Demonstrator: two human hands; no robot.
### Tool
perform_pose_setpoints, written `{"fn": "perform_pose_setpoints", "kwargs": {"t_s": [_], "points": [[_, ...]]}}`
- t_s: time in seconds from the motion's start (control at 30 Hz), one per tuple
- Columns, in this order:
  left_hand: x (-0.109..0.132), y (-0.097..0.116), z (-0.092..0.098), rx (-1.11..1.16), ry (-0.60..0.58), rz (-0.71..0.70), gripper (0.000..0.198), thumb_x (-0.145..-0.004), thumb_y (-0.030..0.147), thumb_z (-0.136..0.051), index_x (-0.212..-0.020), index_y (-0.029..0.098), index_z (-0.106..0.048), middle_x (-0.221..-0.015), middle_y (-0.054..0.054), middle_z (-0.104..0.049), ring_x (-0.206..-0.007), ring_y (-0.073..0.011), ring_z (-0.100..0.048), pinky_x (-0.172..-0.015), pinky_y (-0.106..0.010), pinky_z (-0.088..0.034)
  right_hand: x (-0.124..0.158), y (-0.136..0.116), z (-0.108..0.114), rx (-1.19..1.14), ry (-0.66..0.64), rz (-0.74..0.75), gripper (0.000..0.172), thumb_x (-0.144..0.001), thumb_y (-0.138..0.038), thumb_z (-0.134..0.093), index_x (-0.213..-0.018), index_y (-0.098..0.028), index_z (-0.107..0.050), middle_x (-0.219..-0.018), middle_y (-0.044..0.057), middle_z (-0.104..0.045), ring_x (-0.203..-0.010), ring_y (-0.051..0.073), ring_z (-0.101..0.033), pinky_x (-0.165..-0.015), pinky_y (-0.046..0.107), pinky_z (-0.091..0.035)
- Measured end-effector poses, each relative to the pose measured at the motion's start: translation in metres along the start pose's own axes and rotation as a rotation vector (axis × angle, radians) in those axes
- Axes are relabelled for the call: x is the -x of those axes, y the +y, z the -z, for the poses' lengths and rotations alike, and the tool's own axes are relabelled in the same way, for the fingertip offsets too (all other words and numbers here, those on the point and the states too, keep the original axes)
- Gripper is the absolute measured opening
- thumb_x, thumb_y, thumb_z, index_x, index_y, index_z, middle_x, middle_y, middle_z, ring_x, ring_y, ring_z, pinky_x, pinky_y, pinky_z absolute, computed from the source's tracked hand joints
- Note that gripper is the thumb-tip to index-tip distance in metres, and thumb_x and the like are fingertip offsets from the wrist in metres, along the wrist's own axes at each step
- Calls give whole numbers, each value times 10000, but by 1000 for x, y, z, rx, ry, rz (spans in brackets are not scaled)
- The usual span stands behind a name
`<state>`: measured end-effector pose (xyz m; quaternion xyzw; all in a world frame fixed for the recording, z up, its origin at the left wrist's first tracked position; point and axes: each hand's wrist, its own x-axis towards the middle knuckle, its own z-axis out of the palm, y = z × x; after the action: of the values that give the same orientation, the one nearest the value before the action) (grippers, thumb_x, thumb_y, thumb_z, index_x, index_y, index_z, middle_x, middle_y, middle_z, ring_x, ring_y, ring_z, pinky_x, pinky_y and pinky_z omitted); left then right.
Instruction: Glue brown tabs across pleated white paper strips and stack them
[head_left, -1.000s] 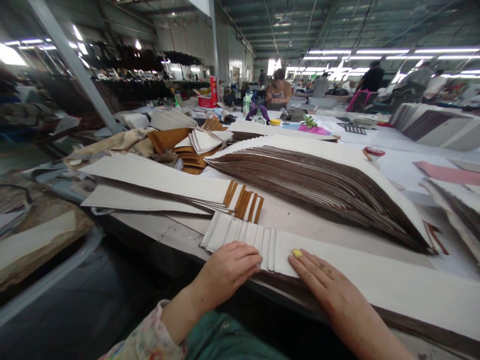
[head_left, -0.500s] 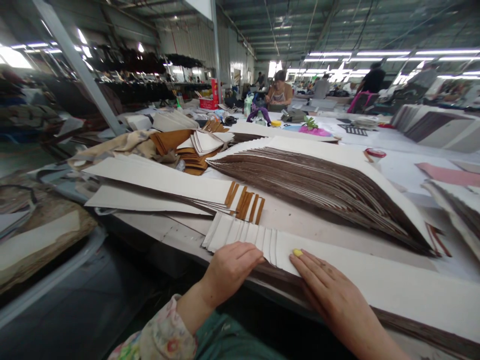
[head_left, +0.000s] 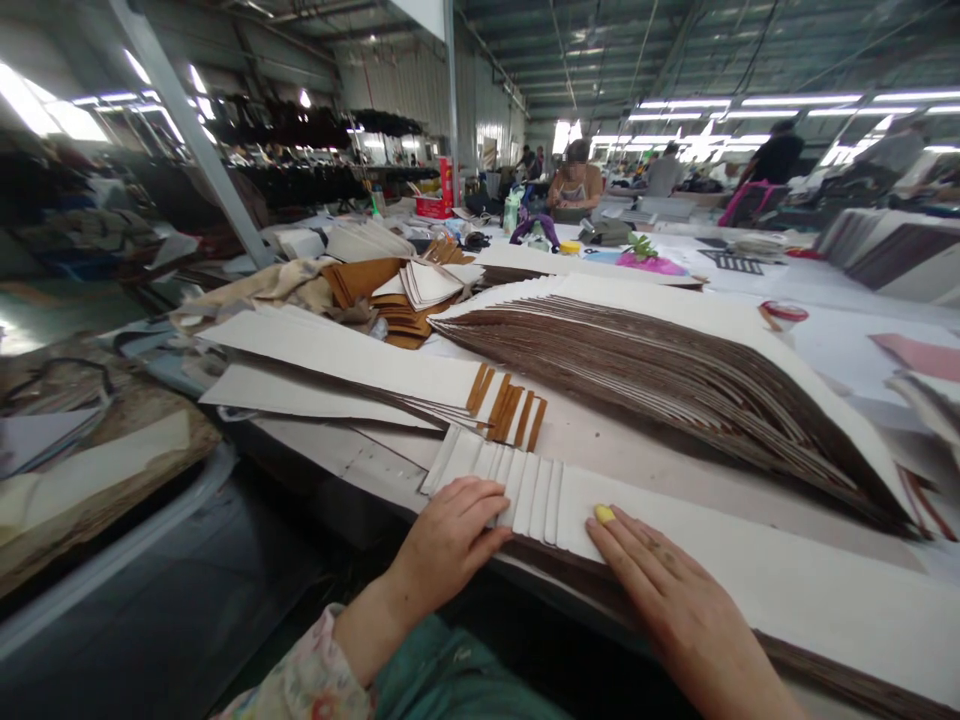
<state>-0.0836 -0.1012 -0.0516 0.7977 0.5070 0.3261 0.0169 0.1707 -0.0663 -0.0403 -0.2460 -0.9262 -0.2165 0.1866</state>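
Note:
A stack of long white strips [head_left: 750, 530] with brown undersides lies along the near table edge, its left ends fanned into overlapping steps. At the near side of those stepped ends, my left hand [head_left: 457, 525] is closed on the strips, fingers on top and thumb by the front edge. My right hand [head_left: 667, 595] rests flat on the top strip, right of the steps, with a yellow cover [head_left: 604, 513] on one fingertip. Just beyond my left hand lie other white strips [head_left: 360, 365] whose fanned ends show brown bands.
A large fanned pile of white pieces with brown undersides [head_left: 675, 370] bows across the table behind. Brown pieces [head_left: 367, 285] and cloth sit at the left. A metal post [head_left: 191, 140] rises on the left. A person [head_left: 576, 185] sits at the far side.
My left hand has slid left along the stepped ends, uncovering more of them. My right hand stays flat on the strip. The whole view has shifted slightly.

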Motion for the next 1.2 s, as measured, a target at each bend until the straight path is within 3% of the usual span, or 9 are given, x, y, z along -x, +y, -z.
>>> {"fn": "perform_pose_setpoints", "kwargs": {"t_s": [0.27,0.4,0.6,0.83,1.03,1.2], "points": [[2,-6,14,82,-136,34,311,-834,256,-514,-1132,173,-483,-1116,-74,-570,-1053,-180,-490,-941,-347,-398,-3,2,2,-16,8,6,408,-827,-32,-267,-1126,-108,-534,-1147,102,-580,-1053,181,-539,-813,313,-499],[1,-1,16,99,-110,62,295,-824,247,-527,-1105,163,-495,-1079,-70,-584,-1030,-174,-497,-930,-333,-401,-5,1,2,-36,26,-10,328,-895,-218,-327,-1097,-95,-554,-1108,126,-596,-1002,206,-568,-800,340,-502],[-3,5,13,69,-71,65,180,-846,249,-491,-988,174,-574,-995,-66,-601,-955,-172,-522,-864,-329,-430,-7,3,5,-65,21,-29,342,-905,-260,-316,-1079,-105,-566,-1074,111,-616,-952,197,-593,-763,326,-512],[-4,0,17,-1,-148,-40,248,-846,309,-501,-1045,168,-545,-1033,-62,-587,-970,-179,-505,-874,-324,-421,-13,5,8,-15,72,-9,330,-901,-177,-284,-1026,-93,-578,-996,104,-649,-862,180,-625,-699,291,-517],[-5,3,15,-95,-132,-69,207,-884,187,-408,-1040,169,-543,-914,-48,-603,-874,-159,-526,-792,-296,-453,-9,7,7,26,12,47,355,-864,-108,-275,-1094,-91,-545,-1066,112,-621,-926,182,-603,-720,293,-512],[-4,4,10,-144,-106,-86,221,-868,144,-408,-1030,177,-555,-932,-55,-588,-882,-164,-519,-804,-304,-452,-2,10,6,12,-23,53,401,-813,-49,-300,-1148,-104,-515,-1149,96,-579,-1015,167,-561,-784,284,-494]]}}
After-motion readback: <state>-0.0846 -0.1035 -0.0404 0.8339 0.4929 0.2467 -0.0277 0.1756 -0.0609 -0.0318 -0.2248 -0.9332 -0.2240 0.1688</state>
